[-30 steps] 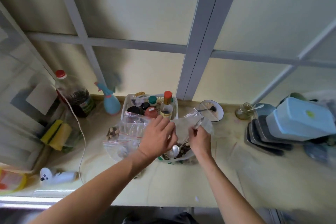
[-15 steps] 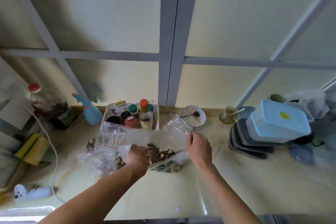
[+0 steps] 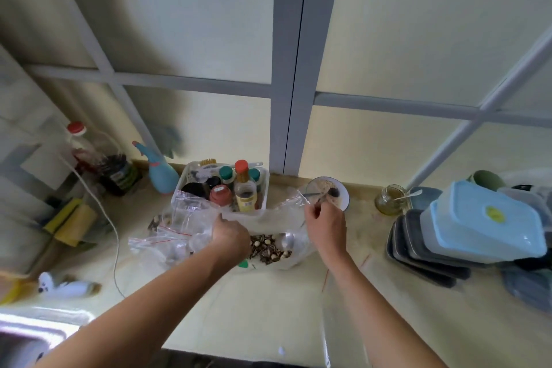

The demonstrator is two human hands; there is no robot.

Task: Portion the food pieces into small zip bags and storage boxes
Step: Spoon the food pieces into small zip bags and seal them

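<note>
A large clear plastic bag [image 3: 268, 219] lies on the counter, holding mixed seeds and nuts [image 3: 268, 249] and a metal spoon [image 3: 288, 240]. My left hand [image 3: 230, 234] grips the bag's left rim and my right hand [image 3: 324, 225] pinches its right rim, stretching the mouth wide. Small clear zip bags [image 3: 167, 236] with red seal lines lie in a loose pile just left of the big bag. Light blue storage boxes [image 3: 484, 224] sit stacked at the right on dark trays.
A white basket [image 3: 265, 188] of sauce bottles stands behind the bag. A bowl [image 3: 343, 193] with a spoon, a glass jar [image 3: 389, 200], a blue spray bottle [image 3: 162, 175], an oil bottle [image 3: 98, 158] and a white cable [image 3: 101, 209] line the back and left.
My left hand went from above the bag's middle down to its left rim. Both hands pulled the bag's mouth open, baring the seeds and spoon. The view shifted left and closer.
</note>
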